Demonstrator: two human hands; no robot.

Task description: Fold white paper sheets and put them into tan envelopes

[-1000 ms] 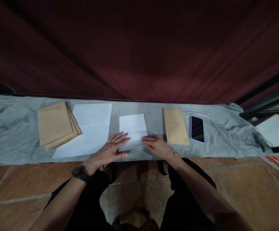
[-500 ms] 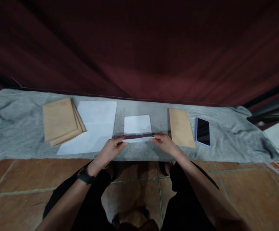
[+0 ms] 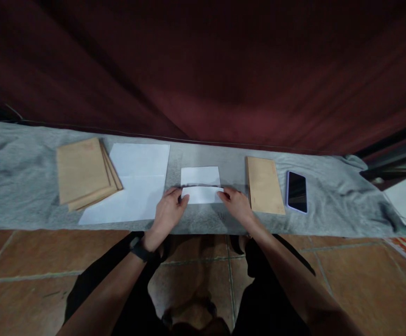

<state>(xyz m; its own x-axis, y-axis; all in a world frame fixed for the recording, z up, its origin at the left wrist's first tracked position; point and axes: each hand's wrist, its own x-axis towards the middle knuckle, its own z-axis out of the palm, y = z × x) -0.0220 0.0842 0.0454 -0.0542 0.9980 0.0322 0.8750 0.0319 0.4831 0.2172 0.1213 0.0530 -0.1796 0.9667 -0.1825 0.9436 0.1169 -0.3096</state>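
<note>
A white sheet of paper (image 3: 200,175) lies in front of me, its near part folded up and over toward the far side. My left hand (image 3: 169,207) pinches the left end of the folded flap, thumb on top. At the right end, my right hand (image 3: 237,204) grips the same flap between thumb and fingers. Left of the hands, larger white paper sheets (image 3: 143,191) with a crease across them lie flat. To the right of my right hand is a brown envelope (image 3: 265,185).
Several brown envelopes (image 3: 82,170) are stacked at the left, overlapping the large sheets. A phone (image 3: 297,192) in a light purple case lies right of the single envelope. Grey cloth (image 3: 332,200) covers the narrow surface, and a dark red curtain (image 3: 203,93) hangs behind it.
Both hands have turned the near edge of the paper farther over and away from me. The flap now shows a broader white face and covers more of the sheet.
</note>
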